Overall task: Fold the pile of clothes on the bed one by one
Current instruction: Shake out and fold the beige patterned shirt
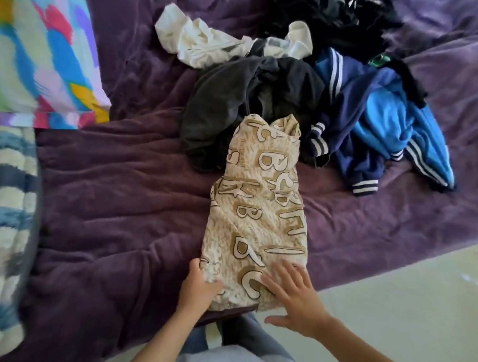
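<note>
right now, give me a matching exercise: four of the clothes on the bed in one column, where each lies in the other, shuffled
Things:
1. letter-print garment
2. white garment
3. dark grey garment
4. blue striped jacket

Places:
a. far left of the pile
b. right side of the pile
c. stretched out at the near edge of the bed
d. middle of the pile, at the letter-print garment's far end

Pairs: 1-c, 2-a, 3-d, 4-b
</note>
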Demonstrator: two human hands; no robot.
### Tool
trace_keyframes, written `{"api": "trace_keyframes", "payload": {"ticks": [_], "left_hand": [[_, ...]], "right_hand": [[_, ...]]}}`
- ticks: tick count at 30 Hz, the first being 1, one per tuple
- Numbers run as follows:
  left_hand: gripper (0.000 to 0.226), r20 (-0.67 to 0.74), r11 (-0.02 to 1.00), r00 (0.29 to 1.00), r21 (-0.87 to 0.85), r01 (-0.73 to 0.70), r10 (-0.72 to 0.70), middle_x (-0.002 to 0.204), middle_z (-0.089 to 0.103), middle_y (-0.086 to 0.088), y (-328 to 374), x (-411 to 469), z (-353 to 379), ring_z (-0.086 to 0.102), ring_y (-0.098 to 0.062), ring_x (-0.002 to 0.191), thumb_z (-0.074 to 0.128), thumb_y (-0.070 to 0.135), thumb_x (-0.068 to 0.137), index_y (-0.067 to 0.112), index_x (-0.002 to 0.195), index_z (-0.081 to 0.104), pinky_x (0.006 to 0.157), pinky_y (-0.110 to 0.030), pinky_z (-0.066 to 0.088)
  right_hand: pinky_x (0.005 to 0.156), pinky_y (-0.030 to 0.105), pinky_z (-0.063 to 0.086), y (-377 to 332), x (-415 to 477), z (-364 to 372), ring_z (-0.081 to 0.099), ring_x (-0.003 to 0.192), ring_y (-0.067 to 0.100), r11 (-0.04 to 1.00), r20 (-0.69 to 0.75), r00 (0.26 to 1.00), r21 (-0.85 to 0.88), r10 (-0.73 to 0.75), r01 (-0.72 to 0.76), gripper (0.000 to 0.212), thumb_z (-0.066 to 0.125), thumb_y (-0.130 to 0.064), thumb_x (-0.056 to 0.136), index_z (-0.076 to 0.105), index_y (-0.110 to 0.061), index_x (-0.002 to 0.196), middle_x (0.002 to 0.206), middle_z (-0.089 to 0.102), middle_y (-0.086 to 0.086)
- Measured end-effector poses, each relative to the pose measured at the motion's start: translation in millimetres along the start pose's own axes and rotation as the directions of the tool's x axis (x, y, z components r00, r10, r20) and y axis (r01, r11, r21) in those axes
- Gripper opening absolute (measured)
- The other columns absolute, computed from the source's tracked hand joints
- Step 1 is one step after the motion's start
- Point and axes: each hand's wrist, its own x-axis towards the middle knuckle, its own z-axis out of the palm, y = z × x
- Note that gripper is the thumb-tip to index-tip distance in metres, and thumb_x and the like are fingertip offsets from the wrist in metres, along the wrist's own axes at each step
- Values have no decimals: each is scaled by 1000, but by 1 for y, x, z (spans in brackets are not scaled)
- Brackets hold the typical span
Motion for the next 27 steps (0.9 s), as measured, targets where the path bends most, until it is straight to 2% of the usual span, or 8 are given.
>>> {"api": "trace_keyframes", "payload": {"ticks": [4,8,11,14,18,20,23,27], "left_hand": [[26,91,948,987,-281,150,-129,98,68,-16,4,-5,1,64,-29,90,67,-3,77,-2,102,62,80,-36,53],[21,377,751,902,-529,395,-210,70,71,-15,8,-18,-7,68,-27,62,56,-17,80,-2,92,64,52,-33,56],[21,489,789,849,-433,436,-201,77,72,-15,0,-27,-11,68,-29,73,58,-14,80,0,94,64,66,-38,56],[33,407,839,899,-424,341,-160,91,71,-16,-4,-31,-12,66,-33,88,65,-12,76,0,107,61,82,-45,54],[65,71,972,970,-53,-229,232,119,58,-5,-4,-31,-20,59,-25,108,67,13,82,14,138,35,89,-32,47],[79,-6,752,794,328,-572,607,130,50,-9,-7,-28,-29,54,-29,117,73,15,75,15,141,29,91,-37,48],[115,312,101,435,706,-701,845,132,54,-17,-12,-23,-36,58,-34,115,78,12,34,18,139,31,84,-45,54],[151,449,-24,492,757,-654,746,126,61,-9,-5,-11,-44,63,-27,110,86,17,27,22,150,-2,81,-42,54]], "right_hand": [[81,46,53,-3,-2,5,62,107,36,975,130,969,44,212,-219,92,91,-42,27,68,-26,115,117,65,15],[69,36,57,3,3,-2,69,92,29,982,-78,983,96,169,-161,76,93,-21,30,74,-23,104,100,70,10],[58,21,54,10,0,-13,71,75,16,980,-113,991,190,75,-52,61,94,-19,23,77,-23,81,84,72,-4],[51,15,51,14,-3,-23,69,64,10,967,-105,992,250,74,-45,55,94,-23,20,76,-25,72,74,71,-10],[51,16,51,15,-9,-31,68,62,9,966,-176,978,253,107,-60,55,93,-18,20,76,-24,72,72,71,-11],[50,16,51,15,-12,-36,68,61,10,960,-175,975,267,138,-88,56,93,-15,19,76,-21,73,72,71,-9],[51,21,53,16,-17,-39,69,60,15,952,-177,970,285,166,-111,53,90,-6,26,76,-15,76,73,72,-3],[79,30,51,22,-20,-38,67,90,23,918,-76,974,356,215,-175,37,77,-11,67,72,-12,104,98,72,6]]}}
